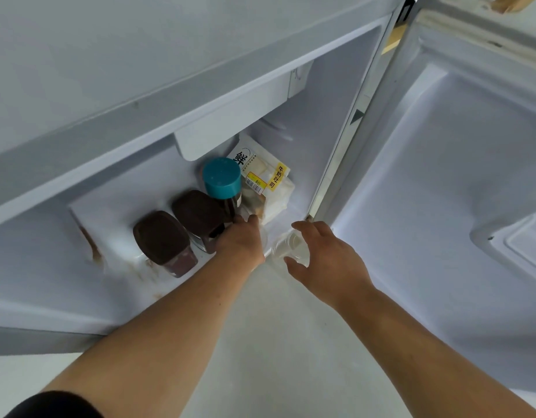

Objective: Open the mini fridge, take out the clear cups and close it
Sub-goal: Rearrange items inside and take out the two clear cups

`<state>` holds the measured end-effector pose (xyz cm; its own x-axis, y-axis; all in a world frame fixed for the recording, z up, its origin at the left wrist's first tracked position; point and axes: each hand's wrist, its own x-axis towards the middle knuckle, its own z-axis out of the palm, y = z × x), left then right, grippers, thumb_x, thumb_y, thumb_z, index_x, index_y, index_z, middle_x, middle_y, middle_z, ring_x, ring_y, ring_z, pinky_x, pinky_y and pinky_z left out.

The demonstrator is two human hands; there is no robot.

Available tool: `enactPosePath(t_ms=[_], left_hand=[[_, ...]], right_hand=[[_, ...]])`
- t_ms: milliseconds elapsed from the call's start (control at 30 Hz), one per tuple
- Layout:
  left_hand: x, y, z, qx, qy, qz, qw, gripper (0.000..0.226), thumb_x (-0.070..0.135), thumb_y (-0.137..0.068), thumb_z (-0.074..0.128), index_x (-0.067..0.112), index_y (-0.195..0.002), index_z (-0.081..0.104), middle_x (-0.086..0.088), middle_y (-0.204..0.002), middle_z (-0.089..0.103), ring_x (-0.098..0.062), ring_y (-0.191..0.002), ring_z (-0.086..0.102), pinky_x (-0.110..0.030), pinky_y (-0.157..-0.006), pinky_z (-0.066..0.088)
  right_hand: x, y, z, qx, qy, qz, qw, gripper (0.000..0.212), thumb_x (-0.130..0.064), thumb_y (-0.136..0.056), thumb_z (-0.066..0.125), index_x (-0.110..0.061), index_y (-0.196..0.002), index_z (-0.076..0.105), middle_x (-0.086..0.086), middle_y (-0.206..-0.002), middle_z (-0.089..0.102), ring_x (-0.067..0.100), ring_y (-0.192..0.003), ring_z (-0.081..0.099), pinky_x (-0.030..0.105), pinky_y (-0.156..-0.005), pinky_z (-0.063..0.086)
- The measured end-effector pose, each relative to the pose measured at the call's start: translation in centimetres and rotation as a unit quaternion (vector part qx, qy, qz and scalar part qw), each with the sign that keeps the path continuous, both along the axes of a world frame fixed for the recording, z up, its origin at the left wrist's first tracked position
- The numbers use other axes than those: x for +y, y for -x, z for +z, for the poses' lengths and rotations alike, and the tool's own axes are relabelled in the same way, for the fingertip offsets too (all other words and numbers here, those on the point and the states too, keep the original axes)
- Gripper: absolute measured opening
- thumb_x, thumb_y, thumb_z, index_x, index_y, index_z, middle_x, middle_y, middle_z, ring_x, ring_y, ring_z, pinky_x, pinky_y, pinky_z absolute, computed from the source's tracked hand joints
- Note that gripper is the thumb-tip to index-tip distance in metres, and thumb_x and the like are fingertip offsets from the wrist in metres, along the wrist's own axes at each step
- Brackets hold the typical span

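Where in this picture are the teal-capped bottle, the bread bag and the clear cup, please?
teal-capped bottle (222,177): head view, on its cap.
bread bag (268,188): head view, on its printed front.
clear cup (288,247): head view, on its side wall.

A white mini fridge (200,95) seen from above, its door (441,191) swung open to the right. Inside stand two jars with dark brown lids (182,230), a bottle with a teal cap (222,177) and a bag of sliced bread (266,182). The left hand (241,239) reaches in beside the jars. The right hand (324,260), fingers spread, curves around a clear cup (288,247) at the fridge's front edge.
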<state>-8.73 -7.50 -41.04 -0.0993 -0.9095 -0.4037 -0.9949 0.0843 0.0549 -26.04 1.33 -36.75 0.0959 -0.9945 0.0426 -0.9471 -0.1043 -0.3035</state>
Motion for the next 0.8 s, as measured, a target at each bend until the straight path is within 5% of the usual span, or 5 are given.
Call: enactPosePath(t_ms=[167, 367, 567, 800], left_hand=[[1.6, 0.3, 0.6, -0.030, 0.046, -0.029, 0.998, 0.077, 0.046, -0.081, 0.079, 0.023, -0.140, 0.035, -0.013, -0.125, 0.058, -0.030, -0.111, 0.061, -0.038, -0.069, 0.048], [4.8, 0.5, 2.5, -0.032, 0.151, -0.090, 0.984, 0.096, 0.064, -0.078, 0.073, 0.026, -0.152, 0.025, -0.009, -0.138, 0.058, -0.032, -0.128, 0.048, -0.044, -0.100, 0.045], [7.6, 1.5, 5.1, 0.048, 0.074, -0.088, 0.992, 0.088, 0.056, -0.075, 0.078, 0.026, -0.142, 0.031, -0.010, -0.124, 0.045, -0.030, -0.111, 0.056, -0.037, -0.085, 0.055], [13.8, 2.4, 8.3, 0.078, 0.043, -0.077, 0.993, 0.091, 0.056, -0.070, 0.079, 0.034, -0.144, 0.031, -0.005, -0.130, 0.044, -0.029, -0.120, 0.054, -0.040, -0.090, 0.053]], right_hand=[[0.6, 0.7, 0.0, -0.004, -0.007, -0.001, 1.000, 0.065, -0.052, -0.088, 0.071, -0.033, -0.143, 0.043, -0.004, -0.134, 0.059, 0.025, -0.089, 0.070, 0.032, -0.062, 0.052], [2.2, 2.0, 1.1, 0.008, -0.028, -0.008, 1.000, 0.063, -0.053, -0.089, 0.066, -0.033, -0.143, 0.039, -0.005, -0.128, 0.057, 0.021, -0.084, 0.067, 0.029, -0.057, 0.043], [5.0, 3.7, 3.4, 0.012, -0.060, -0.017, 0.998, 0.067, -0.052, -0.091, 0.064, -0.034, -0.146, 0.032, -0.004, -0.129, 0.054, 0.022, -0.085, 0.065, 0.033, -0.058, 0.048], [10.9, 4.9, 6.7, 0.010, -0.066, 0.005, 0.998, 0.069, -0.049, -0.091, 0.067, -0.033, -0.147, 0.030, -0.005, -0.133, 0.054, 0.021, -0.095, 0.064, 0.037, -0.070, 0.055]])
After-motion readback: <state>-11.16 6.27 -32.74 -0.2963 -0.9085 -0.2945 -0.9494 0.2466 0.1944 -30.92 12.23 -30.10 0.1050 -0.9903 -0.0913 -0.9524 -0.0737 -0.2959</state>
